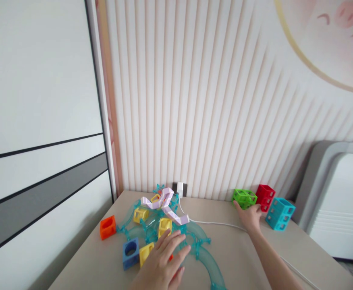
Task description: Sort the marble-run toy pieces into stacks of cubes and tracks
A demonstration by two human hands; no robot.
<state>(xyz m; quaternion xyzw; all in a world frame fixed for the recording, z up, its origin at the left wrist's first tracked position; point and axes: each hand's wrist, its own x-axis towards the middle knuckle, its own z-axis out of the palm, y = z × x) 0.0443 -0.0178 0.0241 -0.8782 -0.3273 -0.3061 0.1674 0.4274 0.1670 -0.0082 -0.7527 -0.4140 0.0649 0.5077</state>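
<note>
On a beige counter (225,241) against a ribbed wall (176,100), a person's two bare hands are among hollow plastic toy blocks. The green block (239,195) is at the far right, close to the wall, its long axis running roughly left to right along it. It is open-sided, with rounded green shapes visible inside.

The right hand (250,217) reaches in from the near right, forearm slanting far and left, back of the hand up. Its thumb is at the green block's near left corner and its other fingers (257,208) are bent by the near right end, a moderate spread between them; whether they grip it, one cannot tell.

Just beside it, a red block (265,196) stands next to a taller-looking cyan block (279,214), both with window-like openings.

The left hand (161,264) is palm down at the near left, fingers loosely spread and pointing far and right, over translucent teal pieces (209,266) and near a yellow block (164,226). It shows nothing in its grasp.

A lilac jointed strip (166,198) lies bent across the teal pieces. To the left are an orange block (108,227) and a blue block (131,253), each with a round opening.
</note>
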